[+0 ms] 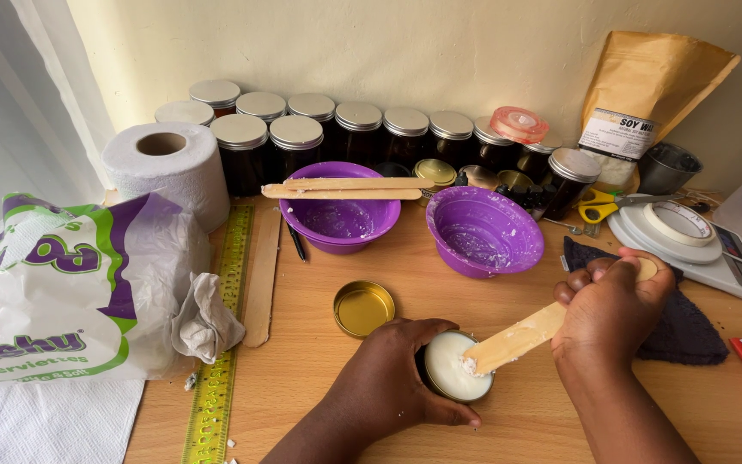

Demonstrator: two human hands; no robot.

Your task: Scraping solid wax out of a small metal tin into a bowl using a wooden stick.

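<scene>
My left hand [384, 378] wraps around a small round tin [455, 368] filled with white wax, low in the middle of the wooden table. My right hand [611, 314] grips a flat wooden stick [517, 337] whose wax-smeared tip rests on the white surface in the tin. The tin's gold lid [363, 308] lies open side up just to the upper left of my left hand.
Two purple bowls [341, 219] [484, 232] with wax residue stand behind, sticks across the left one. Dark jars with silver lids [295, 142] line the wall. Toilet roll [167, 167], tissue pack [62, 288], yellow ruler [221, 344] at left. Scale with tape roll [684, 228], dark cloth [684, 331], scissors [599, 204], brown bag [646, 94] at right.
</scene>
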